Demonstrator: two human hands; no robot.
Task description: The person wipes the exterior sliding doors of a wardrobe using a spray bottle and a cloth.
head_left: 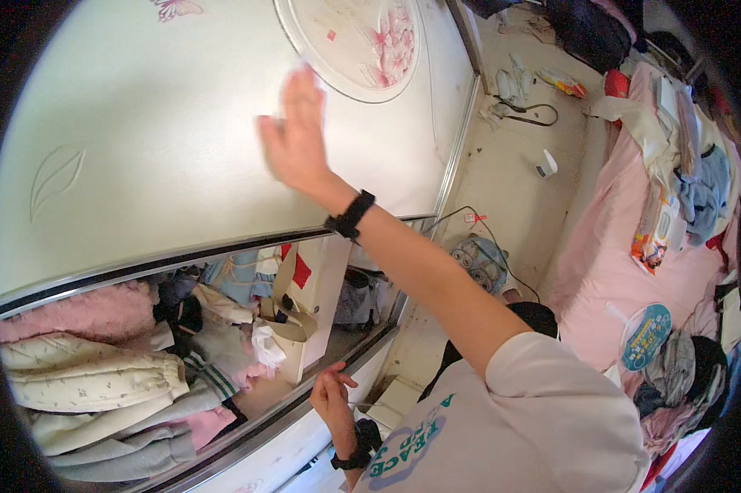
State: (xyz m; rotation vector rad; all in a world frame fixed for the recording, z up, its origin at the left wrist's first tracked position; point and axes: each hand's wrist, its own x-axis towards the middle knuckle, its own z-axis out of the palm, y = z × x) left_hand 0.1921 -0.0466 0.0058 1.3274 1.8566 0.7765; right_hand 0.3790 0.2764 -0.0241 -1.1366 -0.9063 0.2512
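Note:
My right hand (298, 135) is stretched out with fingers extended, slightly blurred, over a glossy white wardrobe door (173, 140). It holds nothing; whether its palm touches the panel is hard to tell. Just above its fingertips is an oval panel (362, 37) with pink flowers. My left hand (332, 401) is lower, beside the wardrobe's metal-edged frame (304, 393), fingers loosely bent and apart, with nothing visible in it. Between the hands, an open section shows folded clothes: a fluffy pink garment (91, 312), cream patterned trousers (99, 374) and a beige strap (292, 324).
To the right, a bed with a pink sheet (609, 222) carries clothes, a wipes packet (654, 234) and a round teal fan (646, 337). On the floor are a dark cable loop (535, 115), a small white object (546, 164) and a grey patterned bag-like thing (479, 263).

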